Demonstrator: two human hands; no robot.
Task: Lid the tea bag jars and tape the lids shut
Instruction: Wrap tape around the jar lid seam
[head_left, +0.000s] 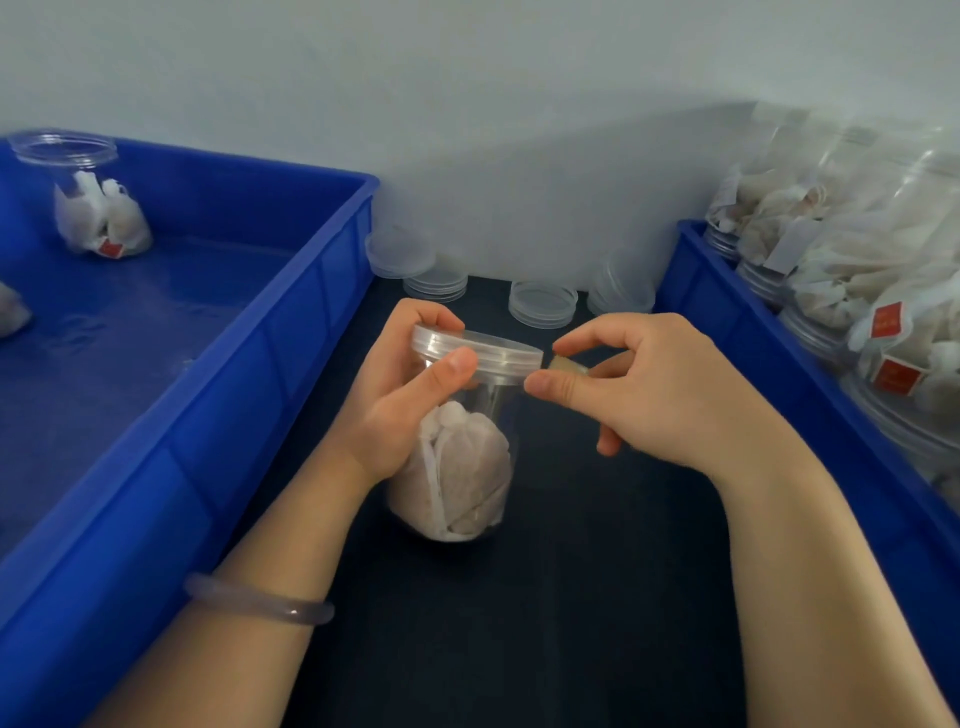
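Showing, at far left, a blue plastic crate (208, 322) with a lidless clear plastic jar of white tea bags (98, 208) standing in its far corner. Wearing a translucent bangle (260, 600) on the left forearm. Gripping, with the left hand (410, 395), a clear round plastic jar half full of white tea bags (457, 467), its base on the dark counter (519, 623) between the crates; fingers (431, 312) curling behind its clear screw lid (483, 351), thumb pressing the lid's front edge. Pinching, between right hand (660, 395) thumb and forefinger, a small yellowish strip of tape (569, 368), right at the lid's right edge. Showing spare clear lids (543, 304) lying near the wall behind, and, at far right, a second blue plastic crate (779, 353) holding stacked filled jars (857, 291).
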